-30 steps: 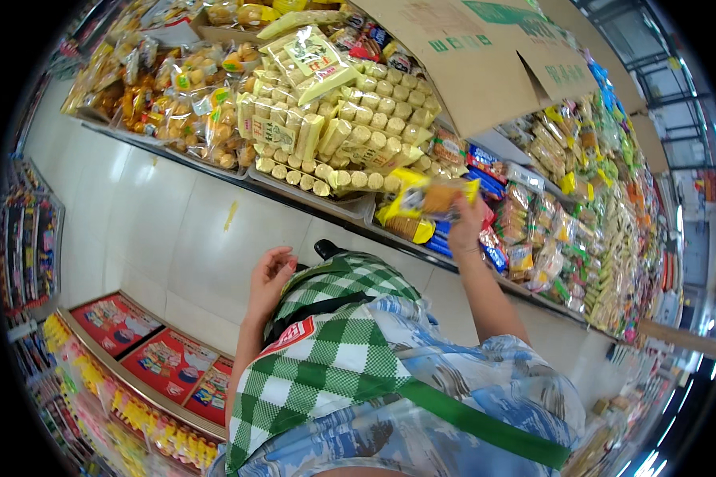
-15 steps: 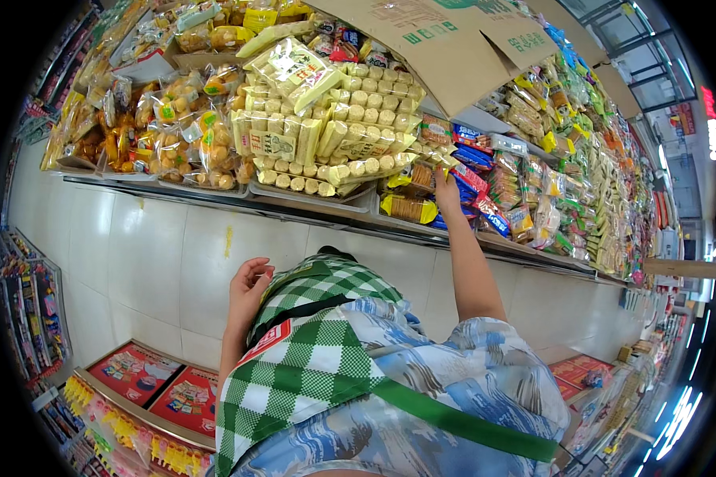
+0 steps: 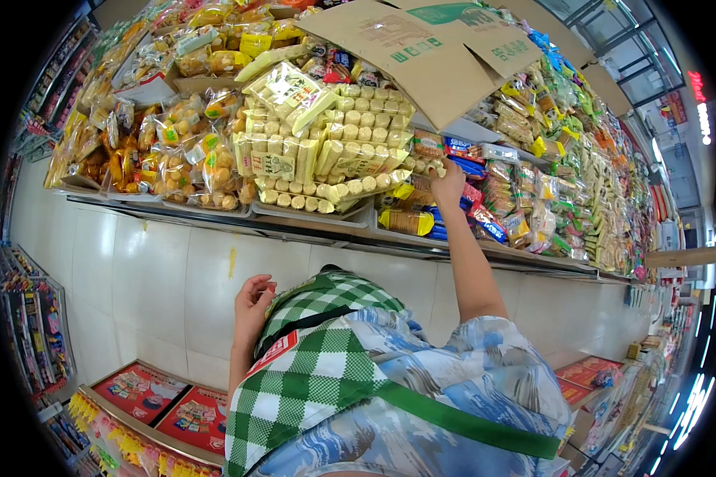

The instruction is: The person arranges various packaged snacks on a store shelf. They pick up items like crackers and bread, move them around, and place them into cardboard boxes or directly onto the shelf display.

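Left to right: my left hand [image 3: 254,302] hangs over the pale tiled floor [image 3: 167,294], fingers loosely curled, nothing visible in them. Up and right of those fingers is a pile of cream-coloured round rolls in clear plastic packs [image 3: 366,159], with reddish and dark lettering, too small to make out. Next, a yellow-and-clear plastic packet of tan biscuits [image 3: 403,191] sits just below-left of the right fingers; long axis roughly sideways, yellow end pointing left, other end hidden by the hand. Below that, a similar yellow-ended packet of round biscuits [image 3: 406,221] lies sideways, yellow end right. The right hand [image 3: 447,184] is reaching in among the packs, can't tell if its fingers are gripping anything. Down-right of them, a shiny blue packet with pale lettering [image 3: 487,223] slants down to the right.
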{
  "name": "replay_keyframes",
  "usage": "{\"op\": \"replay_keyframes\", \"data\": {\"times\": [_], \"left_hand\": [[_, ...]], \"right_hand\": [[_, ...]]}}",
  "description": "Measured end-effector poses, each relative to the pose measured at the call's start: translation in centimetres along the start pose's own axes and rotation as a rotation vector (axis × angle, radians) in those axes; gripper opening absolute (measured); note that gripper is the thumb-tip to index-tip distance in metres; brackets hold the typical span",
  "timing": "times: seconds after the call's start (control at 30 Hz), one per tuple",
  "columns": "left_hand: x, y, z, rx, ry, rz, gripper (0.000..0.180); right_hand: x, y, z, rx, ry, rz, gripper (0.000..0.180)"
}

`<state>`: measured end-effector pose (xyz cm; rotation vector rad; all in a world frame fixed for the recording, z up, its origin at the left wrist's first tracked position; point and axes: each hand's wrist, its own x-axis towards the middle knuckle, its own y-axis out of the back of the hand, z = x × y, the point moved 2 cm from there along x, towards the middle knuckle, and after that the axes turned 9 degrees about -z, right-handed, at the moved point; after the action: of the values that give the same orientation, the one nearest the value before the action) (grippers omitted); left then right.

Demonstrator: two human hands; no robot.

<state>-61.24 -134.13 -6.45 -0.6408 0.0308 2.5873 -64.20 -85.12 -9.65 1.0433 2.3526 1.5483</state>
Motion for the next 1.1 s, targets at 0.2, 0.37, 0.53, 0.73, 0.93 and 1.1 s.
{"op": "replay_keyframes", "data": {"times": [0.2,0.37,0.53,0.73,0.93,1.1], "left_hand": [[0.6,-1.3,-0.4,0.006,-0.004,0.012,0.028],[0.3,-1.9,-0.7,0.016,-0.016,0.047,0.027],[-0.2,-1.9,-1.7,0.041,-0.017,0.070,0.030],[-1.1,-1.3,-2.6,0.001,-0.043,0.119,0.030],[-1.7,-0.9,-2.9,-0.049,-0.039,0.146,0.030],[-2.2,0.3,-3.0,-0.033,-0.052,0.176,0.028]], "right_hand": [[0.7,0.5,-4.3,0.287,0.139,-0.099,0.041],[-2.7,0.4,-7.4,0.379,0.306,-0.154,0.054],[-4.3,1.5,-10.2,0.314,0.271,-0.145,0.069],[-4.8,2.5,-13.4,0.242,0.466,0.004,0.070],[-4.8,2.0,-15.6,0.271,0.551,-0.017,0.061],[-4.9,1.9,-16.7,0.275,0.532,0.000,0.057]]}}
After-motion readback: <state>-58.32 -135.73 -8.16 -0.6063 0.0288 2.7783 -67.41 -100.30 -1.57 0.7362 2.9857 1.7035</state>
